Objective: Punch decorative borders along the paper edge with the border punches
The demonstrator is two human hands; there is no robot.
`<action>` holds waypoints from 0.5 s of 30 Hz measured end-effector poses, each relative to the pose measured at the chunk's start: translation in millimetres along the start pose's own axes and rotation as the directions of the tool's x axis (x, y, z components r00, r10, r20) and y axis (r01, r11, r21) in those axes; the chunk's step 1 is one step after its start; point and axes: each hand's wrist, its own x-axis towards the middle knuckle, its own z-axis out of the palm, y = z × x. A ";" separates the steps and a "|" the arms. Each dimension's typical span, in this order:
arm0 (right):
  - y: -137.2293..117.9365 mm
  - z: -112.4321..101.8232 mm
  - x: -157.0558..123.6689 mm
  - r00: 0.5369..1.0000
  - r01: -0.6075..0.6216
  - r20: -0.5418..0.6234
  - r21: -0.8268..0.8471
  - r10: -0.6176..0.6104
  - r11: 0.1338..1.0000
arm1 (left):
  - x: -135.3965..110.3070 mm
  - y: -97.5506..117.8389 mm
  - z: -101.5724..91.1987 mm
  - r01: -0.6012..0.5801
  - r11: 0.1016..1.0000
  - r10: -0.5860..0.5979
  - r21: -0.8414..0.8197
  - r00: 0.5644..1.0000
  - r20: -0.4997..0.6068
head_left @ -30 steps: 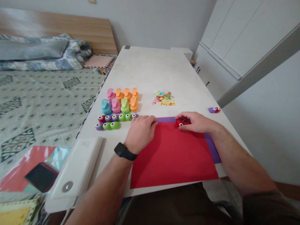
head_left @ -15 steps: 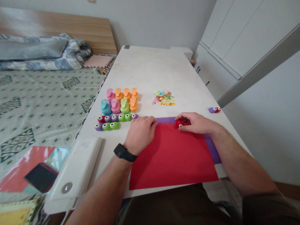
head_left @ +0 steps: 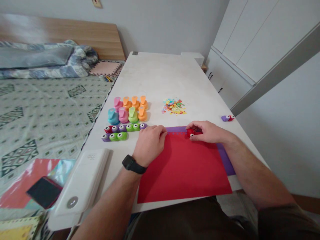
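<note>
A red sheet of paper (head_left: 185,170) lies at the table's near edge, over a purple sheet (head_left: 226,163) that shows along its far and right sides. My right hand (head_left: 207,131) grips a small red craft punch (head_left: 190,133) at the red sheet's far edge. Small notches or cutouts run along that edge to the left of the punch. At the far left corner, my left hand (head_left: 152,141) has its fingers curled and closed on the paper; its fingertips are partly hidden. A black watch (head_left: 133,164) is on the left wrist.
Large craft punches (head_left: 133,115) stand in rows at the left, with small punches (head_left: 122,128) nearer. Colourful paper cutouts (head_left: 174,106) lie beyond the sheets. Two small punches (head_left: 227,118) sit near the right edge. A white laminator-like machine (head_left: 82,180) occupies the left front.
The camera view has tilted up slightly, shifting everything a little lower. Both hands keep nearly the same places, the right still holding the red punch.
</note>
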 end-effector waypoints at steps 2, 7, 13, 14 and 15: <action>-0.2 0.2 0.0 1.000 -0.013 0.000 -0.008 0.013 1.000 | -0.1 -0.1 0.2 0.002 1.000 -0.002 -0.003 1.000 -0.001; -2.9 -1.5 -1.5 1.000 -0.020 0.000 -0.003 0.020 1.000 | -0.7 -0.3 0.4 0.014 1.000 -0.014 -0.007 1.000 -0.007; -4.6 -2.5 -1.9 1.000 -0.018 -0.008 -0.011 0.018 1.000 | -1.2 -0.8 0.8 0.016 1.000 -0.016 -0.006 1.000 -0.019; -4.5 -2.5 -1.8 1.000 -0.016 -0.006 -0.013 0.016 1.000 | -1.1 -0.8 0.8 0.016 1.000 -0.016 -0.007 1.000 -0.020; -4.4 -2.4 -1.7 1.000 -0.015 -0.004 -0.015 0.015 1.000 | -1.0 -0.7 0.7 0.015 1.000 -0.015 -0.007 1.000 -0.020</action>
